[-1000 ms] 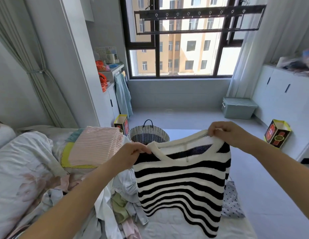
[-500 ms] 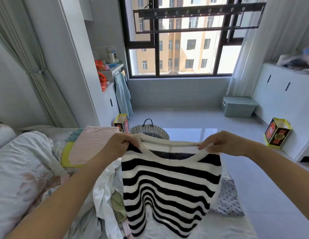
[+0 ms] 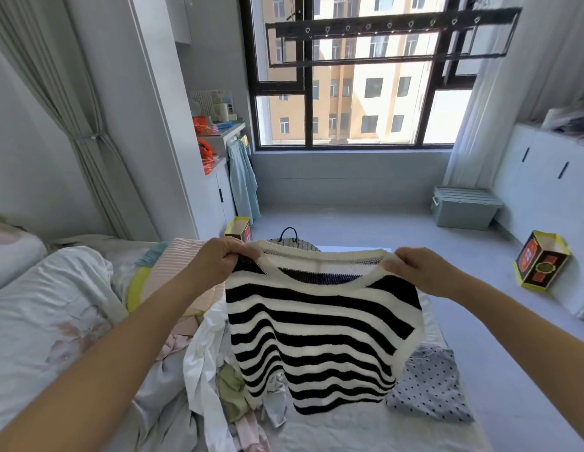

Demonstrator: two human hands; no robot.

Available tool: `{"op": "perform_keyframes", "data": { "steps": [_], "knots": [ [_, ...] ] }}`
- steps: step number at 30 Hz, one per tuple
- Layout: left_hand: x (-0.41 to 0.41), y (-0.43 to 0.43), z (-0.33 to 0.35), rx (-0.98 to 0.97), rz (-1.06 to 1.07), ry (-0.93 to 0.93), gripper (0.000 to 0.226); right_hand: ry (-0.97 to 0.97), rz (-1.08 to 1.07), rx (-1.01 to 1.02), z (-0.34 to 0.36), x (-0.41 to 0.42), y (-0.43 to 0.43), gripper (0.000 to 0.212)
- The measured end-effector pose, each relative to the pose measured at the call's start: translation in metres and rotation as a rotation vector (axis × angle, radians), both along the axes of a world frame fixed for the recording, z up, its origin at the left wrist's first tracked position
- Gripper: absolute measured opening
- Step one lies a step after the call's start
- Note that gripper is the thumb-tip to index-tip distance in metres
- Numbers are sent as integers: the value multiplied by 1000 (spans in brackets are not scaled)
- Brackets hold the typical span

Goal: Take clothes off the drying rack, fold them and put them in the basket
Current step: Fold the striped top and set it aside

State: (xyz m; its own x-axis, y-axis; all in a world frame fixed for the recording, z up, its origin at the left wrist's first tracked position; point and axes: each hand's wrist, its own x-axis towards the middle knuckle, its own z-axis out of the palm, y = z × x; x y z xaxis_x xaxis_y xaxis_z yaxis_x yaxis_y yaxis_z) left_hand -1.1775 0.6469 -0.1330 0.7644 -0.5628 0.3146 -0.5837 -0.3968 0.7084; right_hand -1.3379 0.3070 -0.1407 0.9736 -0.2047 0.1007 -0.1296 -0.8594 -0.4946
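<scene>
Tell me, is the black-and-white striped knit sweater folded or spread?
Spread: the left hand and right hand hold the sweater up by its shoulders, unfolded.

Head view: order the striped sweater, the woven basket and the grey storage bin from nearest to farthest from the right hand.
1. Striped sweater: gripped at the collar by the right hand.
2. Woven basket: just past the foot of the bed, to the hand's left.
3. Grey storage bin: far right, below the window.
</scene>
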Motion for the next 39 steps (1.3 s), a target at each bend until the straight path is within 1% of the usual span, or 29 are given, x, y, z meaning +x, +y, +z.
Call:
{"op": "perform_keyframes", "data": {
  "steps": [2,4,5,6,7,9,10,12,14,16,17,18,20,22,24,25,27,29,31,33,35,39],
  "knots": [
    [2,-2,-3,-6,-3,7,79,-10,8,21,-3,0,1,30],
    [7,-2,-6,-1,-10,20,72,6,45,152,-5,1,1,15],
    [11,-1,-8,4,-20,35,70,17,80,234,-4,0,0,12],
    [14,0,-9,14,-31,52,67,21,128,304,-2,-2,0,14],
    [17,2,-10,26,-44,71,59,25,176,356,0,-4,0,17],
    [20,6,-10,48,-79,115,39,35,255,434,8,-11,1,13],
    [19,8,-10,55,-91,132,33,56,283,453,11,-13,1,17],
    [21,9,-10,78,-104,118,29,133,289,464,14,-15,-3,27],
    [22,9,-12,109,-122,82,33,197,256,381,10,-13,-8,34],
    [23,8,-14,186,-138,-4,32,238,228,286,4,-11,-13,47],
    [24,7,-17,224,-145,-55,38,239,221,258,2,-9,-14,54],
    [25,7,-21,253,-149,-98,43,226,222,231,-1,-9,-14,59],
    [25,4,-27,274,-146,-145,35,144,228,133,-4,-9,-15,66],
    [25,3,-26,258,-143,-131,32,39,228,46,-5,-10,-18,69],
    [26,4,-24,236,-159,-137,26,-30,223,20,-5,-13,-23,65],
    [29,5,-24,222,-173,-144,28,-50,209,11,-6,-14,-26,62],
    [33,8,-25,209,-190,-114,40,-73,169,-25,-6,-13,-31,53],
    [35,5,-26,235,-204,-94,45,-84,135,-58,-8,-11,-34,40],
    [32,-2,-26,320,-201,-80,48,-84,99,-83,-12,-7,-38,33],
    [29,-11,-26,419,-186,-60,50,-70,69,-116,-18,-2,-41,30],
    [32,-21,-31,491,-176,-77,47,-41,49,-144,-24,6,-47,30],
    [47,-41,-43,488,-139,-39,35,59,27,-154,-39,22,-64,34]
  ]
}}
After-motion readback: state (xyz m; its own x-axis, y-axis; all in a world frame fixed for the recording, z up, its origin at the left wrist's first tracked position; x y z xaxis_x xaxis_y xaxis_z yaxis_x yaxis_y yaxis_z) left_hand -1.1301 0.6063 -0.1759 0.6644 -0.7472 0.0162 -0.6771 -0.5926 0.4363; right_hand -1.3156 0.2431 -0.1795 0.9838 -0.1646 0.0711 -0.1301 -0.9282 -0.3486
